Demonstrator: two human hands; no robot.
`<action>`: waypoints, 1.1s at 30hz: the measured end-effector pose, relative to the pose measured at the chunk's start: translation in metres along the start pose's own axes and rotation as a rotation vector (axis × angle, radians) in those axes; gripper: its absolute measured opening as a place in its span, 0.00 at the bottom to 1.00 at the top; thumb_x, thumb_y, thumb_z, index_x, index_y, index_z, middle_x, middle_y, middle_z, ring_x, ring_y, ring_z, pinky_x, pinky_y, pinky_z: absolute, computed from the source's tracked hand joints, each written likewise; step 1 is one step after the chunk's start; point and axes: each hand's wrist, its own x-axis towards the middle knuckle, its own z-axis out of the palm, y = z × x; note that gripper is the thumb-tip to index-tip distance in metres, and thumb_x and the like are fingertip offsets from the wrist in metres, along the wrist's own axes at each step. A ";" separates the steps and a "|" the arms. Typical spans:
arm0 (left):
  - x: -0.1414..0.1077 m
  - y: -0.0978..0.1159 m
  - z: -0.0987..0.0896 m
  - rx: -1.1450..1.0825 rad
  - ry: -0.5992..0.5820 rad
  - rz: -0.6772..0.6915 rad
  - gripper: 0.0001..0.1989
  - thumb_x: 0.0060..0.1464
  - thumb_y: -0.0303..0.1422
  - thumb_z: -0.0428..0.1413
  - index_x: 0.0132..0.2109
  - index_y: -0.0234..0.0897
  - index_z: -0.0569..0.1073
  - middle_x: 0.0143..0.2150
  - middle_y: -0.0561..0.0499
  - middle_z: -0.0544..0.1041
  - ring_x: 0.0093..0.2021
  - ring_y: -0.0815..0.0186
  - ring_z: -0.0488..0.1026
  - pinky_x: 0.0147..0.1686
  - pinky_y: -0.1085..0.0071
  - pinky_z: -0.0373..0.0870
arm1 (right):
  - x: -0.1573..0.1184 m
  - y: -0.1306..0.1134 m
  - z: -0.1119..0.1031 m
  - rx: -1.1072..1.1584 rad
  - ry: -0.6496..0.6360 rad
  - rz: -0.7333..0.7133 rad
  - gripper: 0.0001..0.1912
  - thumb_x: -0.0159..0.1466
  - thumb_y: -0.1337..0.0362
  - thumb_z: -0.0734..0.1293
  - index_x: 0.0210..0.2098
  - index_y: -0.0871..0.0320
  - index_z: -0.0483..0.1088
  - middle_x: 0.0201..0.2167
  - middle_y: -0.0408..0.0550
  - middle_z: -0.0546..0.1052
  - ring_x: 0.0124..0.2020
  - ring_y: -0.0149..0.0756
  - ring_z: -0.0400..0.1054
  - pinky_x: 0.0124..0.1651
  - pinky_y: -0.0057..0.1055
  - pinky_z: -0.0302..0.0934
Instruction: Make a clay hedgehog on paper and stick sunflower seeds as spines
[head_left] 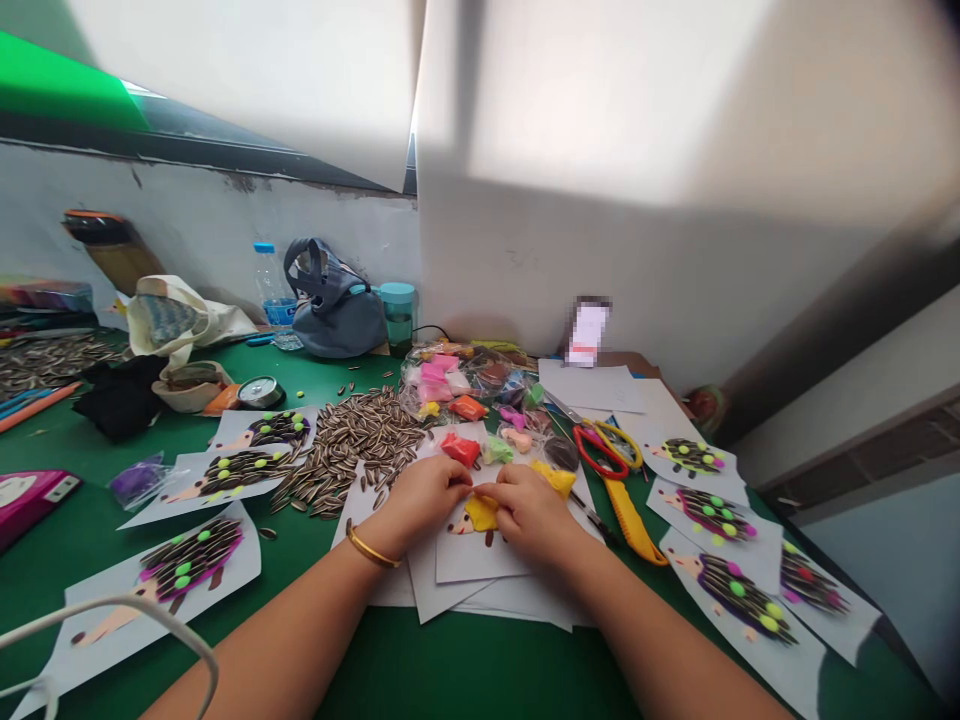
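Note:
On a stack of white paper (480,567) lies a hedgehog figure with a dark nose and a patch of yellow modelling clay (482,515) for its body. My left hand (429,497) is closed, thumb and fingertips pinched together at the upper edge of the clay; what they hold is hidden. From the other side my right hand (534,508) presses on the yellow clay, its index finger stretched toward the left fingertips and the others curled. Behind the right hand lies a yellow clay packet (556,478). Red clay (460,450) and green clay (497,450) sit just beyond the fingers.
A heap of sunflower seeds (367,440) spreads at left. Scissors (600,450) and a yellow utility knife (632,520) lie at right. Finished seed hedgehog pictures (191,560) flank both sides. Clay bags (450,380), a blue-grey bag (337,315) and a phone (587,332) stand behind.

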 end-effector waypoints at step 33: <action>0.001 -0.002 0.001 -0.020 0.012 0.007 0.11 0.56 0.32 0.54 0.42 0.43 0.81 0.43 0.51 0.82 0.42 0.61 0.77 0.42 0.70 0.69 | -0.003 -0.009 -0.001 -0.038 -0.046 -0.140 0.20 0.58 0.74 0.67 0.42 0.43 0.80 0.35 0.45 0.70 0.39 0.37 0.62 0.44 0.36 0.51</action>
